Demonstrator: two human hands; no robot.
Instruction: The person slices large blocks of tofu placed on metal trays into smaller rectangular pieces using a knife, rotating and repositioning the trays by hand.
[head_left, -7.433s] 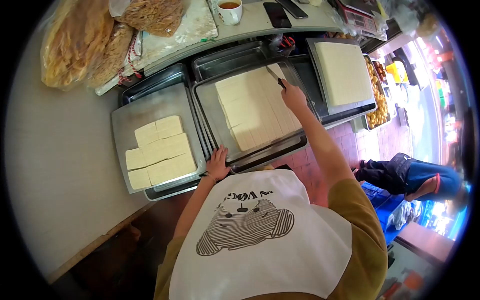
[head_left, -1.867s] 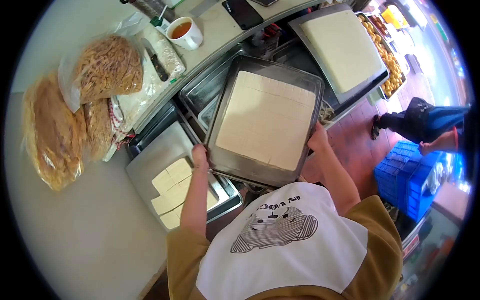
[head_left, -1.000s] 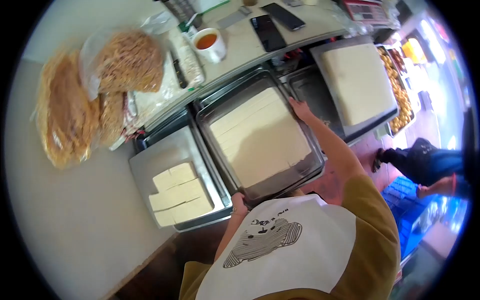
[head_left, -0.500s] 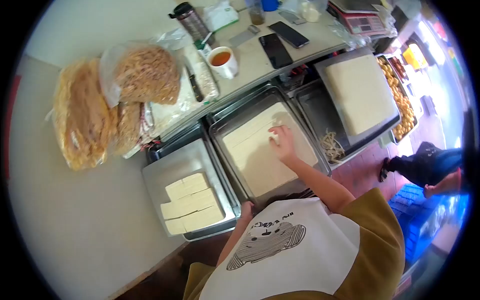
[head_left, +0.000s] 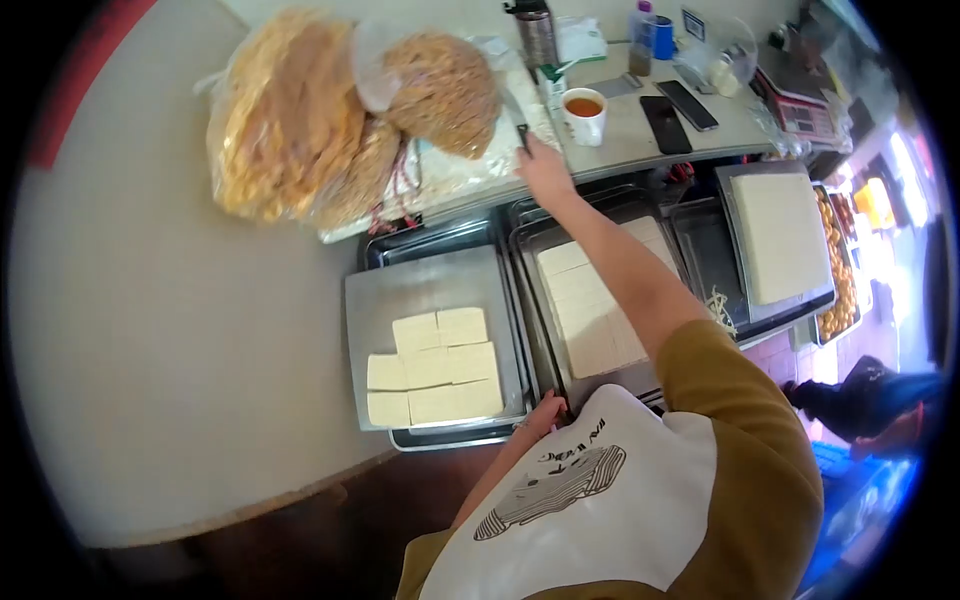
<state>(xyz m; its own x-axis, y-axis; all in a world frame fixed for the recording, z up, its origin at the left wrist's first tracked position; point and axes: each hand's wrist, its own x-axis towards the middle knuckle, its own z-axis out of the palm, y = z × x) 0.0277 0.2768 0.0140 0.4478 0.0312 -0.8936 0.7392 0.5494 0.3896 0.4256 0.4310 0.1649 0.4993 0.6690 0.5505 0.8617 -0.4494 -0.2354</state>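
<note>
My right hand point(head_left: 546, 172) stretches to the counter, its fingers closed around the black handle of a knife point(head_left: 522, 132) that lies on a plastic-covered board. My left hand point(head_left: 546, 410) is low, its fingers curled at the near corner of the middle metal tray point(head_left: 548, 372). That tray bears a slab of tofu point(head_left: 590, 310) scored with cut lines, partly hidden under my right forearm. On the left tray point(head_left: 372, 300) sit several cut tofu blocks point(head_left: 440, 365).
Bags of fried bean curd point(head_left: 290, 120) stand left on the counter. A cup of tea point(head_left: 584, 118), phones point(head_left: 665, 125) and a scale point(head_left: 805, 115) are farther right. Another tofu slab point(head_left: 780, 240) lies at right. A person's dark-clothed leg point(head_left: 845, 400) shows at the right edge.
My right hand has left the tofu in the middle tray and moved up to the knife on the counter. My left hand stays at the tray corner. The view has shifted left.
</note>
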